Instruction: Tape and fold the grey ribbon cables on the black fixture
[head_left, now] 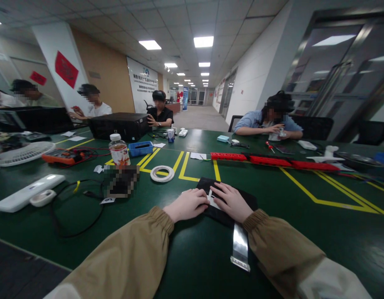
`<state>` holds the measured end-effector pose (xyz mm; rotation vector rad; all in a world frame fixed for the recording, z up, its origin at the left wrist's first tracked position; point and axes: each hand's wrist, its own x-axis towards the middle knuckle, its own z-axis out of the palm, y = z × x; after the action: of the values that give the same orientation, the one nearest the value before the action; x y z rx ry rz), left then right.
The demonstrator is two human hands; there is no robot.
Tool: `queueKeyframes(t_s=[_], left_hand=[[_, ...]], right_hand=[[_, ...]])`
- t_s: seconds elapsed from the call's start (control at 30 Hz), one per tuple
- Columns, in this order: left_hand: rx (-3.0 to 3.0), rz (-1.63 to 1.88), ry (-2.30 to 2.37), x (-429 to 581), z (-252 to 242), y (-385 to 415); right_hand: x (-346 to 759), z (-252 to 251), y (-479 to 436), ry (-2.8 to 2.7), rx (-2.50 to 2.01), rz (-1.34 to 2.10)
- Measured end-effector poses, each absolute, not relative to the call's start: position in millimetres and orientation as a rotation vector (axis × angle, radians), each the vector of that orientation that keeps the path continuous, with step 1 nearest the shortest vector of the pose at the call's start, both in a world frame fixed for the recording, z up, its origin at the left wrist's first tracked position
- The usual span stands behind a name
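Observation:
A flat black panel (248, 200) lies on the green table under both my hands. On its surface sits a small white piece (213, 202), with a narrow white strip standing up from it. My left hand (190, 204) has its fingers bent together at the left side of this white piece. From the other side, my right hand (231, 200) reaches over the panel, its fingers closed at the white piece; the fingertips partly cover it. A flat silver ribbon cable (240, 243) comes out from beneath the panel near my right wrist, its connector end towards me.
A roll of white tape (162, 173), a drink bottle (119, 151) and a blue tray (140, 148) stand beyond my left hand. Red strip-shaped parts (269, 162) lie farther right. A black cable (82, 232) loops at left. Several people sit around the table.

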<state>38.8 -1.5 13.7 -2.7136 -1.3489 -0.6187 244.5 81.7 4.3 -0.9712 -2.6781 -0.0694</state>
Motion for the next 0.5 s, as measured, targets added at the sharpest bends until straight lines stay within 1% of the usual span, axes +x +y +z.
queueKeyframes(t_s=[0.33, 0.5], left_hand=[[-2.71, -0.661, -1.338, 37.5, 14.5, -5.0], [-2.744, -0.69, -1.285, 37.6, 14.2, -8.2]], right_hand=[[249.7, 0.6, 83.2, -2.616, -1.03, -0.075], [259.4, -7.0, 78.6, -2.621, -0.964, -0.126]])
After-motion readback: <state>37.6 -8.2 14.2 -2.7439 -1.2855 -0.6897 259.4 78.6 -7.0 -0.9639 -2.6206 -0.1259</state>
